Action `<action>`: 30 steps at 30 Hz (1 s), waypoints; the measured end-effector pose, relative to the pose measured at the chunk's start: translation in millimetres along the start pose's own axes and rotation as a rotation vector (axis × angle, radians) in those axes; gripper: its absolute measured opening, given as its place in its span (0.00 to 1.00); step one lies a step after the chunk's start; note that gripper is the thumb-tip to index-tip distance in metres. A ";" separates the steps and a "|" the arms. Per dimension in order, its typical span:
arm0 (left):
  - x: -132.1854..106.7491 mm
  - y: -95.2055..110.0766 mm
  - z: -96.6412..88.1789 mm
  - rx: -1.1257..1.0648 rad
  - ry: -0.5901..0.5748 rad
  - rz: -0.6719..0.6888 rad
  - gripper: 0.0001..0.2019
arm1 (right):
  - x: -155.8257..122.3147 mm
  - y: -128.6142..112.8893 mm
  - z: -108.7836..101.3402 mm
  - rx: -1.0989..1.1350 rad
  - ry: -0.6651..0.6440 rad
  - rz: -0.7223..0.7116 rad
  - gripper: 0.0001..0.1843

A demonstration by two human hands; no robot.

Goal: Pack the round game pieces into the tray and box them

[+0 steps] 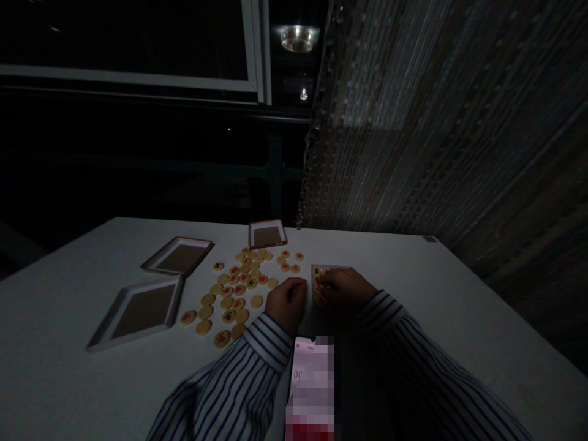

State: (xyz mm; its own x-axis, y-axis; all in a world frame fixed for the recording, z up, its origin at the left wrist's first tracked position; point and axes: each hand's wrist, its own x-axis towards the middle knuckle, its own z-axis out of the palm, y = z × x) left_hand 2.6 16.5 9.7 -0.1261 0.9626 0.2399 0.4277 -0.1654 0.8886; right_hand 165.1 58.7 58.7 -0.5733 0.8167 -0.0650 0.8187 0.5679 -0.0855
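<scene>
Several round cream game discs [239,285] with red or black marks lie scattered on a white table [68,367]. My left hand [287,303] rests curled at the right edge of the scatter, fingers closed; what it holds is hidden. My right hand [342,286] lies over a small white tray [321,272] that holds a few discs, its fingertips pinched at them. Both arms wear blue-striped white sleeves.
Two flat white box halves with brown insides [144,309] [179,256] lie at the left, a smaller one [267,234] at the back. A lit phone screen [312,383] is near my chest. A dark window is behind, a curtain [436,122] on the right. The room is dim.
</scene>
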 end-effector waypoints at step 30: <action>0.2 -4.7 2.3 0.015 -0.001 0.013 0.10 | 0.6 -2.4 -1.1 0.019 -0.029 -0.019 0.13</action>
State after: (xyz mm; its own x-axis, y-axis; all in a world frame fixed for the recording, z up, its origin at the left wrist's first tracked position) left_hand 2.6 18.0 4.8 -0.1192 0.9606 0.2509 0.4424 -0.1748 0.8796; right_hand 162.9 57.9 60.0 -0.5899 0.8022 -0.0921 0.8069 0.5812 -0.1058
